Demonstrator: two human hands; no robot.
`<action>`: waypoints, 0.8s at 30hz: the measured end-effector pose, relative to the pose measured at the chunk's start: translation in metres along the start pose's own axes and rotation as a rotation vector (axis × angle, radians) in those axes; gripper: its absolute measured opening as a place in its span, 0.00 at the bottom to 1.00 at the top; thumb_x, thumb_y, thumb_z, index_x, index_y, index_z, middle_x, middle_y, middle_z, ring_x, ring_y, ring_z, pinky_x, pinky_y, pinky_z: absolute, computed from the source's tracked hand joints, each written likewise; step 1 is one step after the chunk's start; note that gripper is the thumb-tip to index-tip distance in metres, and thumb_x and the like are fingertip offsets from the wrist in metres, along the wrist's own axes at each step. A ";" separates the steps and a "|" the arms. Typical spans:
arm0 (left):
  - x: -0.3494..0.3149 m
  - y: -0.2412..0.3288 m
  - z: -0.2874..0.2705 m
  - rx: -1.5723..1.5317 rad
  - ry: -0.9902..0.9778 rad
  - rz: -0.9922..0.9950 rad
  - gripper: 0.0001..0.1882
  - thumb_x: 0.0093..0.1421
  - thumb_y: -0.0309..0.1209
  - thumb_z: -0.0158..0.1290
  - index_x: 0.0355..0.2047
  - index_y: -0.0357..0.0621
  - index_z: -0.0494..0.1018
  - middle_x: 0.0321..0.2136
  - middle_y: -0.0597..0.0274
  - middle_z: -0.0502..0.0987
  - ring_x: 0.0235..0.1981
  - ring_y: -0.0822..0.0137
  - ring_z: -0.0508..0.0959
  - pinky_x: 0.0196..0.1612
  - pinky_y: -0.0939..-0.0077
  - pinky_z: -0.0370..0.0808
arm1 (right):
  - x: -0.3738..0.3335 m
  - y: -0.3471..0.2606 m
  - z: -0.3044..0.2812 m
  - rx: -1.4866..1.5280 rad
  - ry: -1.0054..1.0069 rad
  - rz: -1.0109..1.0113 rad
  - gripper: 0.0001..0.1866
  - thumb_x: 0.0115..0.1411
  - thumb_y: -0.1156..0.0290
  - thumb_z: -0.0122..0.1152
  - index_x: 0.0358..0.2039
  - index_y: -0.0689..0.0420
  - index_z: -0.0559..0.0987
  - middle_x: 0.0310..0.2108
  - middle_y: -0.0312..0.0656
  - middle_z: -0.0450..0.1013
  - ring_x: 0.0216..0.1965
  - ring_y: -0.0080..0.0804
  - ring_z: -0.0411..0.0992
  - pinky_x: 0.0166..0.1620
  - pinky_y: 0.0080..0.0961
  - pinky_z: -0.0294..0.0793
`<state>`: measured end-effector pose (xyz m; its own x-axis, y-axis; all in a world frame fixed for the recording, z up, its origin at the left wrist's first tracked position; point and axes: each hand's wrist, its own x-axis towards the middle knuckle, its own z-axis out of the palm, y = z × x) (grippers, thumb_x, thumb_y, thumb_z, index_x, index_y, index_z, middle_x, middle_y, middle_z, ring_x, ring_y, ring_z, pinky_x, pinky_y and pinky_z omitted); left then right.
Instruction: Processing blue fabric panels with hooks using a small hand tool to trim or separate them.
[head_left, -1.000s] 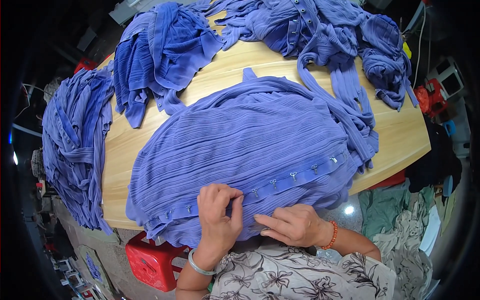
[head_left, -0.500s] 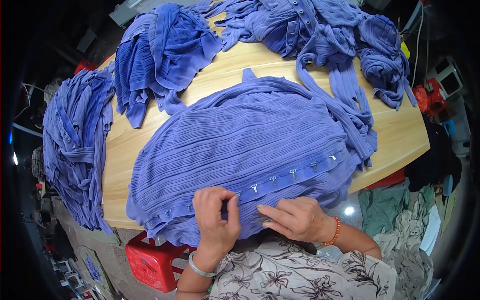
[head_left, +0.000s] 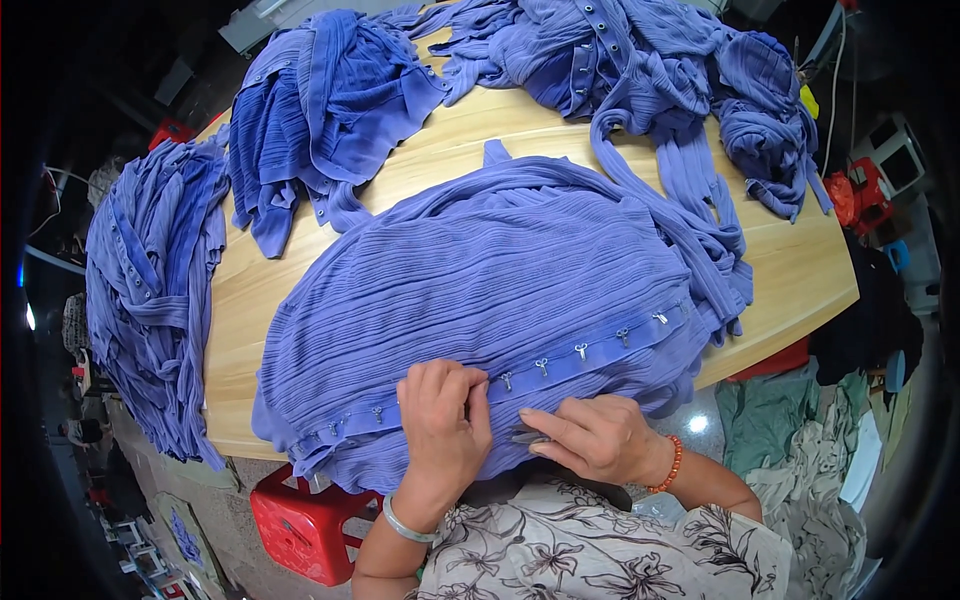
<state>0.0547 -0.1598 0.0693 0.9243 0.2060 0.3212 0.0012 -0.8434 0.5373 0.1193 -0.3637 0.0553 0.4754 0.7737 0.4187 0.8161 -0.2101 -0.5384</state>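
A blue-violet ribbed knit garment (head_left: 480,260) lies spread over the near part of the table. Along its front runs a flat band (head_left: 560,366) with a row of small metal hooks. My left hand (head_left: 440,415) is closed, thumb and forefinger pinching the band next to one hook. Just right of it, my right hand (head_left: 595,437) is closed around small metal thread snips (head_left: 523,437), whose thin blades point left towards my left hand. Most of the snips is hidden in my fingers. The blades look apart from the band.
More blue-violet garments lie on the wooden table (head_left: 480,120): one at the left edge (head_left: 150,280), one at the back left (head_left: 330,110), and a heap (head_left: 620,60) at the back right. A red stool (head_left: 300,530) stands below left. Cloth (head_left: 770,420) lies at the lower right.
My left hand has moved slightly right and up along the band. The snips' blades show more clearly in my right hand, which has hardly moved. The band has shifted a little left.
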 end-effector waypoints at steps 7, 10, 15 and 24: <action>-0.013 0.000 -0.009 -0.073 0.056 -0.061 0.10 0.53 0.18 0.58 0.34 0.42 0.73 0.34 0.58 0.75 0.37 0.56 0.73 0.42 0.62 0.65 | 0.001 0.001 -0.003 -0.001 0.001 0.006 0.24 0.54 0.62 0.73 0.50 0.55 0.82 0.21 0.32 0.68 0.17 0.27 0.68 0.20 0.25 0.67; -0.013 0.002 -0.011 -0.076 0.049 -0.052 0.11 0.53 0.19 0.59 0.36 0.42 0.74 0.34 0.57 0.75 0.37 0.55 0.73 0.43 0.62 0.66 | 0.002 0.001 -0.002 0.001 0.005 0.006 0.24 0.54 0.62 0.73 0.50 0.55 0.82 0.21 0.32 0.68 0.17 0.27 0.68 0.20 0.25 0.67; 0.000 0.005 -0.002 0.019 0.028 0.037 0.15 0.53 0.21 0.62 0.42 0.44 0.77 0.34 0.59 0.74 0.38 0.56 0.72 0.42 0.63 0.65 | 0.000 0.002 0.000 -0.010 0.011 -0.001 0.24 0.53 0.62 0.73 0.50 0.55 0.82 0.21 0.32 0.68 0.17 0.27 0.69 0.21 0.25 0.67; 0.000 -0.001 0.006 0.109 -0.076 0.097 0.13 0.51 0.21 0.61 0.38 0.42 0.77 0.33 0.59 0.72 0.37 0.56 0.72 0.39 0.62 0.64 | -0.004 0.000 -0.004 -0.041 0.008 0.017 0.23 0.53 0.62 0.73 0.50 0.55 0.83 0.20 0.32 0.68 0.17 0.27 0.68 0.21 0.25 0.66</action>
<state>0.0570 -0.1613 0.0643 0.9482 0.0867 0.3055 -0.0515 -0.9074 0.4172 0.1192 -0.3693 0.0568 0.4916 0.7651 0.4158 0.8207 -0.2475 -0.5149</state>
